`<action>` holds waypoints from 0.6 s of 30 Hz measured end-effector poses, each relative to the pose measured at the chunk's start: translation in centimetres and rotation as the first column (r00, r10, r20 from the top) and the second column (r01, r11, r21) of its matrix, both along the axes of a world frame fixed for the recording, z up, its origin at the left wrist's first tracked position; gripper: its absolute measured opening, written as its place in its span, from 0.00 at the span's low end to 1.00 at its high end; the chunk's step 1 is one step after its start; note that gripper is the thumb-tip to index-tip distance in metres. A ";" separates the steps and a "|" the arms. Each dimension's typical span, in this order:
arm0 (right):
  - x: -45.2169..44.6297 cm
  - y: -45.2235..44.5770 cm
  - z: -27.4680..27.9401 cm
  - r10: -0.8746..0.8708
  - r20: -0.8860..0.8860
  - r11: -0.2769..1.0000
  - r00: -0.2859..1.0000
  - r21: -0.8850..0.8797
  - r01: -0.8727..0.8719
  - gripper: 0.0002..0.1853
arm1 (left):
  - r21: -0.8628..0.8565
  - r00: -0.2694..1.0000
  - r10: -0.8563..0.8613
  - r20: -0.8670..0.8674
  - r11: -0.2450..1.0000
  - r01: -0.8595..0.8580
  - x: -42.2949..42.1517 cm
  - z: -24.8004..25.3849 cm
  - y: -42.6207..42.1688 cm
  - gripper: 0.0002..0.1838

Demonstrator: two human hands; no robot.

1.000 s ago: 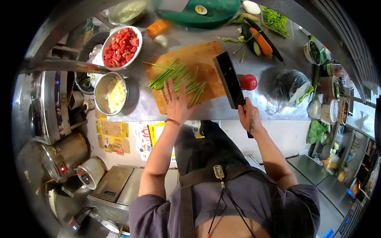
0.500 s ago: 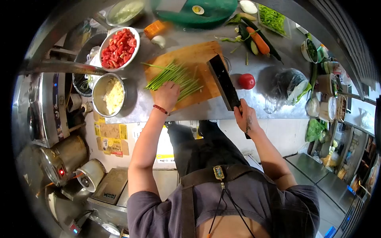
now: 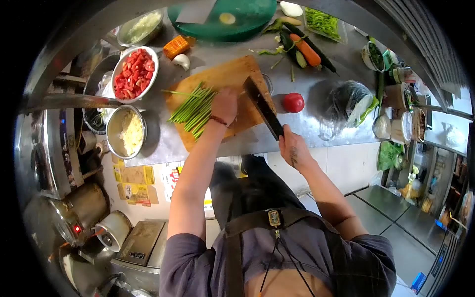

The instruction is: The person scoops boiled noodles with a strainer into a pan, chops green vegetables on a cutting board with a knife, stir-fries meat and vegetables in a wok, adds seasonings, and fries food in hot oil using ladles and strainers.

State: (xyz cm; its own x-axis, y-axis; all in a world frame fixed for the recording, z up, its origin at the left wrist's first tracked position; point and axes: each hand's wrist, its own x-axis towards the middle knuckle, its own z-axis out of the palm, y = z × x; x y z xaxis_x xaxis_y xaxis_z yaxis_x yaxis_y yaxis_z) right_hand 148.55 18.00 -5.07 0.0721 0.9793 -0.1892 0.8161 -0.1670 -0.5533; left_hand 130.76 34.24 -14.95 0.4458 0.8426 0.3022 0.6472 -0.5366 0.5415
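A wooden cutting board (image 3: 242, 74) lies on the metal counter. Green stalks (image 3: 193, 110) lie in a bundle on its left part. My left hand (image 3: 225, 105) is over the board at the right end of the stalks, its fingers smeared by motion. My right hand (image 3: 292, 146) is wrapped round the handle of a black cleaver (image 3: 262, 106), whose blade reaches over the board's right side. A red tomato (image 3: 293, 102) sits just right of the blade.
At the left stand a white bowl of chopped tomato (image 3: 156, 74) and a metal bowl of yellow pieces (image 3: 110, 133). Garlic (image 3: 181, 61) and a green round board (image 3: 247, 24) are behind. A carrot (image 3: 306, 49) lies back right, a plastic-wrapped item (image 3: 346, 101) at right.
My left hand has moved from the stalks to their right end. The stalks now lie more gathered at the left. The cleaver is still in my right hand, tilted further. The whole view has shifted.
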 end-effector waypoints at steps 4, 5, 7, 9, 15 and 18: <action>1.2 1.1 -1.9 -0.086 -0.028 0.996 0.996 -0.001 0.086 0.09 | -0.125 0.992 -0.047 -0.121 0.992 0.032 -1.0 1.0 0.6 0.08; 1.4 1.4 -1.4 -0.079 -0.033 0.997 0.996 0.001 0.079 0.09 | -0.050 0.988 0.009 -0.152 0.999 -0.016 -1.9 2.3 0.8 0.08; 1.6 1.4 -0.1 -0.181 -0.086 0.976 0.980 0.106 0.190 0.09 | 0.159 0.986 0.144 -0.084 0.979 -0.129 -4.6 2.2 2.3 0.09; 1.3 1.4 0.5 -0.183 -0.050 0.980 0.982 0.065 0.186 0.10 | 0.236 0.968 0.241 -0.075 0.947 -0.218 -9.3 1.4 4.1 0.07; -3.1 3.1 -3.3 -0.053 0.007 0.997 0.999 0.065 0.052 0.11 | -0.002 0.960 0.264 -0.096 0.964 -0.265 -10.9 -0.1 0.9 0.17; -5.0 3.2 -2.7 -0.006 -0.048 0.998 0.999 0.057 0.008 0.11 | 0.037 0.873 0.394 -0.286 0.915 -0.401 -7.1 3.8 -4.6 0.36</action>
State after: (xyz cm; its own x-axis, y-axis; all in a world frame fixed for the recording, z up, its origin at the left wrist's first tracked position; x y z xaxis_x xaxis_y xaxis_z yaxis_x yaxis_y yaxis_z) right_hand 143.50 21.18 -7.75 0.0713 0.9882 -0.1359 0.7876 -0.1393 -0.6002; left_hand 123.65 29.68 -11.11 0.1348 0.9720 0.1927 0.9302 -0.1911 0.3133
